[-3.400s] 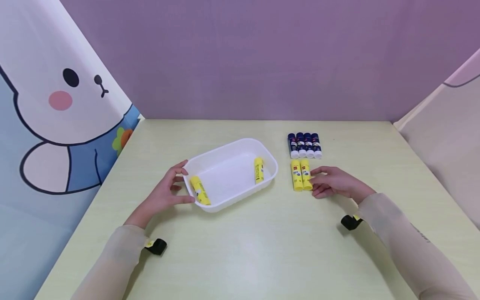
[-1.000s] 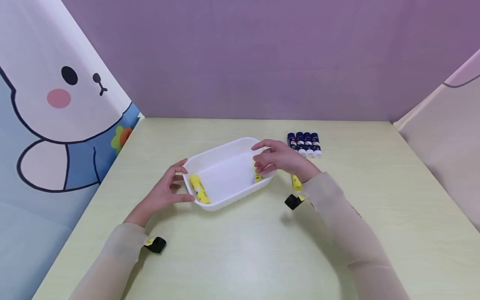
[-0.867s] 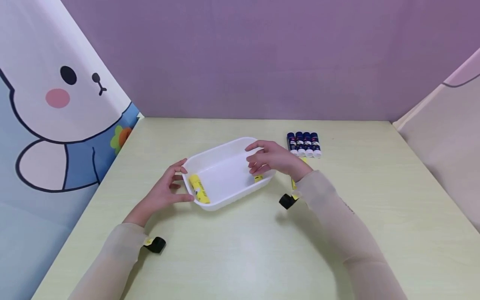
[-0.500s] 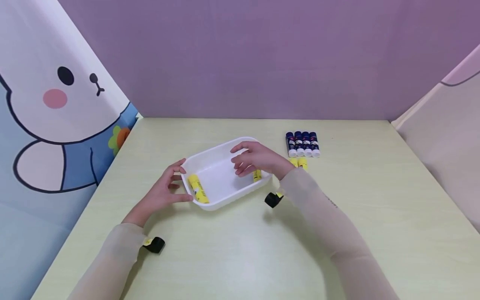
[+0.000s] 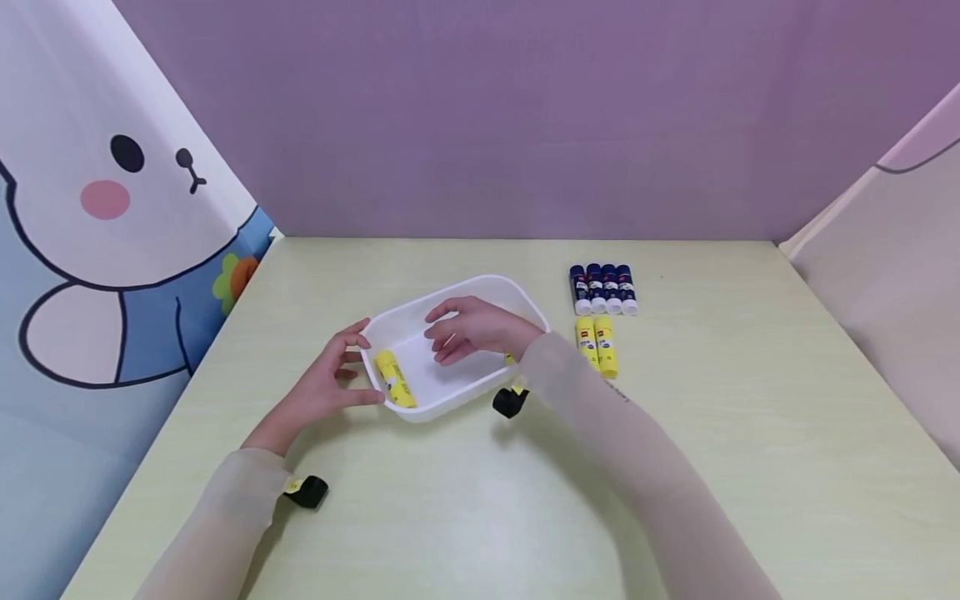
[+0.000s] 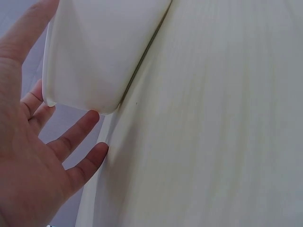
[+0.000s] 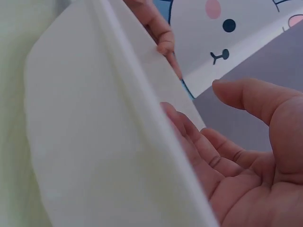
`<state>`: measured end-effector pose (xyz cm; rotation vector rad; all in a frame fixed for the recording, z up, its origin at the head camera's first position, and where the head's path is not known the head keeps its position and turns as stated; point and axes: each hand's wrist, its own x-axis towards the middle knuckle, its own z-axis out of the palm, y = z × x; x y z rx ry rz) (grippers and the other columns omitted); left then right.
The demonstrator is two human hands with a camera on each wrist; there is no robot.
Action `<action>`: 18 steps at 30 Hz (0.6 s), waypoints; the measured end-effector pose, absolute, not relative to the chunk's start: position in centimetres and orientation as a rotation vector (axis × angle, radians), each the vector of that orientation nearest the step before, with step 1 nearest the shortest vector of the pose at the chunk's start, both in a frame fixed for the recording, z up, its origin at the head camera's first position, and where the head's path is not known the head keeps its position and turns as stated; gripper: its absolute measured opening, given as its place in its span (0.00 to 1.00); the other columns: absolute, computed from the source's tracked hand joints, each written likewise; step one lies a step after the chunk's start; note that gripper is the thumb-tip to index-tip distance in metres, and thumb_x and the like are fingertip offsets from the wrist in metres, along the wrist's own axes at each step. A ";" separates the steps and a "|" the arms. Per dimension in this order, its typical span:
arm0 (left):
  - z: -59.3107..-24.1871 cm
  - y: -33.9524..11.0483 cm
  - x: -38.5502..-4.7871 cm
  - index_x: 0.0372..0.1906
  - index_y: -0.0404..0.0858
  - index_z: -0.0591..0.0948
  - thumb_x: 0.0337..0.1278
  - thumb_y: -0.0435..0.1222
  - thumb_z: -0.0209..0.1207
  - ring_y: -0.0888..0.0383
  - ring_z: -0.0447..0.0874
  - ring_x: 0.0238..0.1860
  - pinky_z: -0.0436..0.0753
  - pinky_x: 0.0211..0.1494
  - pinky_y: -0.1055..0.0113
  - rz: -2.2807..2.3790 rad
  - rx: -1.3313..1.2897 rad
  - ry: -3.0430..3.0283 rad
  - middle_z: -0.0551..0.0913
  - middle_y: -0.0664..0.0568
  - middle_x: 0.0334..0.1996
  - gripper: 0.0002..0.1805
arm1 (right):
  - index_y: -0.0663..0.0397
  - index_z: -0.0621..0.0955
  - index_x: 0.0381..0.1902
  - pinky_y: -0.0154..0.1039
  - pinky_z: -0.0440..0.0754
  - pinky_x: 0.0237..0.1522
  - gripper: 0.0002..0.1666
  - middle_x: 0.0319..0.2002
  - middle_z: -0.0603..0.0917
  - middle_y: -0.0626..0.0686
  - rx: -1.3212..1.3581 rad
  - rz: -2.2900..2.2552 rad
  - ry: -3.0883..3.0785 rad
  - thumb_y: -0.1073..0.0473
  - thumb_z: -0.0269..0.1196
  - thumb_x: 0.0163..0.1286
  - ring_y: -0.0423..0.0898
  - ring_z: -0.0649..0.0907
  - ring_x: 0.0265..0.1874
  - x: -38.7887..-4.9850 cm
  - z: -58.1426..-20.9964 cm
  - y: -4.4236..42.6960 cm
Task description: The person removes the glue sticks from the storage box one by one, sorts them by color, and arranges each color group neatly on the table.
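A white plastic tray (image 5: 444, 407) sits at an angle on the table. My left hand (image 5: 324, 375) holds its left end, thumb at the near corner and fingers at the far corner; the left wrist view shows fingertips touching the tray wall (image 6: 104, 56). Over the tray's interior hovers my right hand (image 5: 480, 327), empty, fingers loosely bent and thumb apart in the right wrist view. One yellow glue stick (image 5: 396, 379) lies along the tray's left end. Another yellow glue stick (image 5: 509, 359) at the right end is mostly hidden by my right wrist.
Right of the tray, two yellow glue sticks (image 5: 605, 347) lie side by side on the table (image 5: 420, 517). Just behind them is a row of several dark blue glue sticks (image 5: 603, 289) with white ends. A purple backdrop (image 5: 525, 125) rises at the table's far edge.
My right hand has moved left, from beside the yellow glue sticks on the table, across the tray's right end, to above its middle. The left hand stays at the tray; no glue stick has shifted.
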<state>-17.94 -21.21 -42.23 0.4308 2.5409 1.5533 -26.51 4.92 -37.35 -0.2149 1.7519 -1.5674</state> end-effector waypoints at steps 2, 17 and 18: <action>-42.2 -21.2 -17.9 0.60 0.35 0.63 0.50 0.32 0.74 0.36 0.68 0.64 0.69 0.61 0.43 1.547 0.423 2.545 0.49 0.47 0.79 0.37 | 0.66 0.69 0.64 0.45 0.86 0.39 0.25 0.34 0.81 0.61 -0.204 -1.559 1.717 0.67 0.60 0.71 0.51 0.85 0.28 -26.5 -37.7 4.4; -41.8 -21.1 -17.8 0.60 0.35 0.62 0.51 0.32 0.73 0.36 0.68 0.65 0.69 0.62 0.42 1.518 0.408 2.556 0.48 0.46 0.79 0.36 | 0.64 0.63 0.69 0.46 0.82 0.51 0.33 0.45 0.80 0.60 -0.166 -1.439 1.618 0.67 0.61 0.70 0.54 0.83 0.43 -24.9 -38.7 1.8; -41.9 -21.2 -17.8 0.60 0.35 0.62 0.52 0.32 0.73 0.36 0.68 0.65 0.69 0.62 0.42 1.517 0.409 2.556 0.48 0.46 0.79 0.36 | 0.64 0.63 0.69 0.47 0.81 0.52 0.33 0.46 0.80 0.59 -0.170 -1.428 1.621 0.67 0.61 0.70 0.53 0.83 0.44 -24.7 -38.7 1.6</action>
